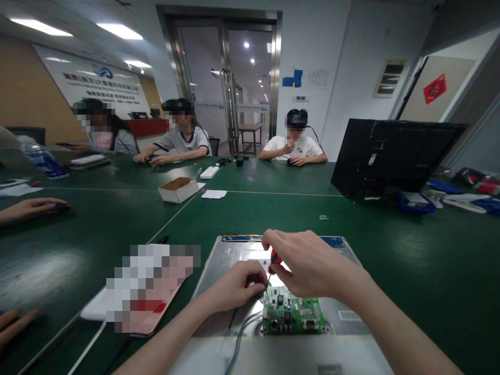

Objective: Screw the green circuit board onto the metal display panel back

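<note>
My right hand [310, 263] is closed round the red and black handle of a screwdriver [275, 258]. The screwdriver's thin shaft slants down to the upper left corner of a green circuit board [295, 315]. Beside that shaft my left hand [240, 285] has its thumb and fingers pinched together; what lies between them is hidden. Under both hands lies a silvery metal panel [213, 271], with the board on its near part and a narrow blue strip [334, 241] along its far edge. Grey cables [239, 333] run from the board's left side toward me.
Left of the panel, a pink phone-like item [179, 284] and a white one lie blurred. A small open box [178, 190] stands farther off on the green table [273, 211]. A black screen [394, 156] stands at right. Several people sit around; another person's hand [33, 210] rests at left.
</note>
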`<action>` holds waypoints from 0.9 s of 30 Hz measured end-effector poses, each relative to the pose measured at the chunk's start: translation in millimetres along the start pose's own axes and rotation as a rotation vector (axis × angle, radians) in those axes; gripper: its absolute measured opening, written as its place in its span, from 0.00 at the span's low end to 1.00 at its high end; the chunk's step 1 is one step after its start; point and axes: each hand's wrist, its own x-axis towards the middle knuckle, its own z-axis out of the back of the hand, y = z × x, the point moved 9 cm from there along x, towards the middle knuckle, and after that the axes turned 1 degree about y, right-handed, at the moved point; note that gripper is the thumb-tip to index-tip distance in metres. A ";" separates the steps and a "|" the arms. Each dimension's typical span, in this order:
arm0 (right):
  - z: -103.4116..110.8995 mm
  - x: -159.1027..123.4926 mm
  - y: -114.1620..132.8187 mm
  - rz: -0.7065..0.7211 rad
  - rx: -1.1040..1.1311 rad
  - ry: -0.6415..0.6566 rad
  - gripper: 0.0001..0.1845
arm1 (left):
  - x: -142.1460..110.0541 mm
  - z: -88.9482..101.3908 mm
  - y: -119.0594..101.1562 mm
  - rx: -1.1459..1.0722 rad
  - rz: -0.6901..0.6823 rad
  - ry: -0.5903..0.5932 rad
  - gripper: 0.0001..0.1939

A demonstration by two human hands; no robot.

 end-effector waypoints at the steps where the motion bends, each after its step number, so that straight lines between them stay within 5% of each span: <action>1: -0.5 0.8 -1.0 -0.008 -0.008 -0.006 0.10 | -0.2 0.5 -0.9 0.007 0.003 -0.001 0.07; 27: 1.1 1.4 -3.0 -0.026 -0.014 0.009 0.05 | -1.3 2.0 -2.2 0.032 -0.017 -0.013 0.07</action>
